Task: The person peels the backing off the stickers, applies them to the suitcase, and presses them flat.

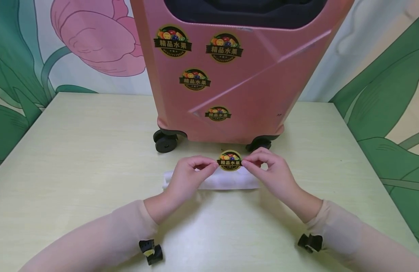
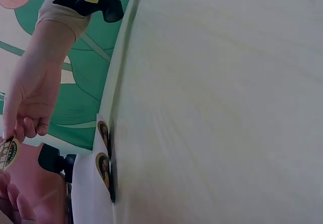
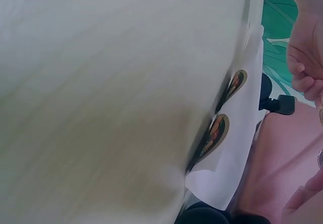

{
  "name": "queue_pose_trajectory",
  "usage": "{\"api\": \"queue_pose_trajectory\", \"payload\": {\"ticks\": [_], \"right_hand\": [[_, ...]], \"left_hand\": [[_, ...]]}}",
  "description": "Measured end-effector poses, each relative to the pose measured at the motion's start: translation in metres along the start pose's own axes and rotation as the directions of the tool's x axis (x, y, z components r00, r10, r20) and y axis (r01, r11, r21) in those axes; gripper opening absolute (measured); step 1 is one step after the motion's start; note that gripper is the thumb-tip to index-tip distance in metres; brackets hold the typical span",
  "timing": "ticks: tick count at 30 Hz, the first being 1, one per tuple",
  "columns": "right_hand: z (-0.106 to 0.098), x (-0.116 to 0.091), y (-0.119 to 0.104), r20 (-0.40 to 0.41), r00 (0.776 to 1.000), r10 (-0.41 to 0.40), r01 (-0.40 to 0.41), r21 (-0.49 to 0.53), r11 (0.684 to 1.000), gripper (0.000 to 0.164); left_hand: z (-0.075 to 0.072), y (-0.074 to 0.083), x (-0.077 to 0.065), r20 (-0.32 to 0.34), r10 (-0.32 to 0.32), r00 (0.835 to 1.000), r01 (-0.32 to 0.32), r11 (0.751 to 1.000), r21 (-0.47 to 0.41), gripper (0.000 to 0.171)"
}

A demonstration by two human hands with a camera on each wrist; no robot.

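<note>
A round fruit sticker with a black banner and white lettering is held level between both hands, above a curled white sheet. My left hand pinches its left edge between thumb and index finger. On the opposite edge, my right hand pinches it the same way. Behind stands a pink suitcase bearing several matching stickers, among them an upper left sticker and a lowest sticker. The left wrist view shows stickers on the white sheet too; the right wrist view shows the same sheet close up.
The suitcase stands on black wheels on a pale table. Behind it is a wall painted with a pink flower and green leaves. Small black cameras sit on both sleeves.
</note>
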State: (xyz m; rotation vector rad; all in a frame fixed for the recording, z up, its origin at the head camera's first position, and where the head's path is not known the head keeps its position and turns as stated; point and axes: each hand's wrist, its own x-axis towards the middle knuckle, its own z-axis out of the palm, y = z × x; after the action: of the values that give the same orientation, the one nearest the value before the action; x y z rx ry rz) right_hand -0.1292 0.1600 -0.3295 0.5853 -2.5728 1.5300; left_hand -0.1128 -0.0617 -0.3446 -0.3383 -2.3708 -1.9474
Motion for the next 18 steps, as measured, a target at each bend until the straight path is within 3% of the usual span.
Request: {"api": "queue_pose_trajectory", "payload": {"ticks": [4, 9, 18], "right_hand": [[-0.001, 0.001, -0.001, -0.031, 0.998, -0.060, 0.059, -0.019, 0.998, 0.004], [-0.003, 0.004, -0.004, -0.083, 0.983, -0.165, 0.159, -0.066, 0.985, 0.004], [-0.012, 0.012, -0.016, -0.144, 0.952, -0.268, 0.252, -0.120, 0.960, 0.006]], "left_hand": [[-0.002, 0.002, 0.006, 0.008, 0.079, 0.997, -0.079, 0.995, 0.057, 0.009], [-0.004, 0.005, 0.014, 0.015, 0.210, 0.978, -0.210, 0.970, 0.123, 0.006], [-0.005, 0.018, 0.026, 0.006, 0.277, 0.961, -0.273, 0.943, 0.189, 0.006]]}}
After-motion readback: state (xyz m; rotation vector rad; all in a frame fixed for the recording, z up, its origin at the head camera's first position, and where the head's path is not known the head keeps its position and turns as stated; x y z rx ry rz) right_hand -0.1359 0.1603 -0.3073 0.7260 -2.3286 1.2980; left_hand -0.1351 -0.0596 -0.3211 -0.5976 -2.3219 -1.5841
